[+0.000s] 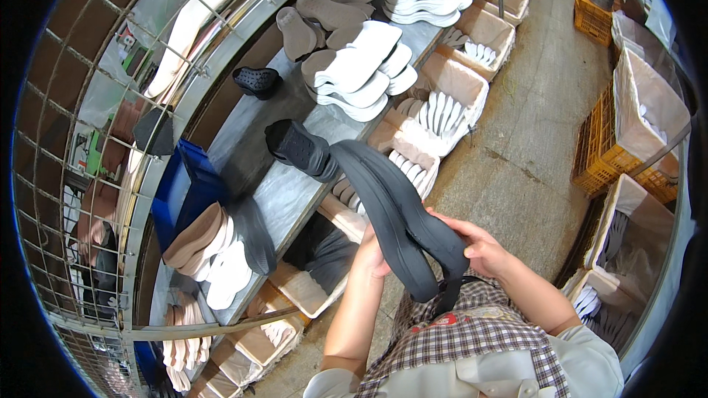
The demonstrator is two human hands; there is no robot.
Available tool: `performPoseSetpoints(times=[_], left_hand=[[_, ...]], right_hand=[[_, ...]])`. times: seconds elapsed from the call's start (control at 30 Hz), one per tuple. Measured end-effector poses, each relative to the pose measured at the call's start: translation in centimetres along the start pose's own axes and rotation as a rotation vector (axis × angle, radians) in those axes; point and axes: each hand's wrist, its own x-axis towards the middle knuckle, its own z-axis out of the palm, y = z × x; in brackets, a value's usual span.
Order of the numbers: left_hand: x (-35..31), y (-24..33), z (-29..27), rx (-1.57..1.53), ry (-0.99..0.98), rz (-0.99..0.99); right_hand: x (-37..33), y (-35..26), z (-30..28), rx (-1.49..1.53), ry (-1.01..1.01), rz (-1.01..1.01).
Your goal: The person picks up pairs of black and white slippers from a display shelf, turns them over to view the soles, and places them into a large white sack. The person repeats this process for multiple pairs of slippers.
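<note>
Both my hands hold a pair of long black shoe soles (391, 206) stacked side by side, their tips pointing up and left toward the bench. My left hand (371, 250) grips them from the left, behind the soles. My right hand (479, 247) wraps the lower right part, thumb on top. Just beyond the soles' tip a black clog shoe (299, 149) lies on the grey bench (243, 140).
Stacks of white soles (361, 66) and grey soles (324, 7) cover the far bench. Another black clog (257, 81) lies further left. Cardboard boxes (457, 81) of white soles line the bench's front. A blue crate (181, 184) and orange crates (605, 147) flank the concrete aisle.
</note>
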Motion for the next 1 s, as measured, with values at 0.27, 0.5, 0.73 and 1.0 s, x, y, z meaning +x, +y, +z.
performPoseSetpoints(times=[0.27,0.5,0.73,1.0], left_hand=[[-2.7,-1.5,-0.4,0.290,0.242,0.561],[-4.0,-2.0,-1.9,0.522,0.352,0.633],[-5.3,-2.6,-3.2,0.571,0.432,0.681],[-5.9,-2.6,-5.8,0.699,0.329,0.626]], right_hand=[[1.9,2.3,-0.1,-1.086,0.025,-0.193],[3.5,5.4,-0.5,-1.095,-0.102,-0.040],[4.7,6.4,-0.3,-1.261,-0.195,-0.112],[6.0,6.9,0.4,-1.299,-0.242,-0.109]])
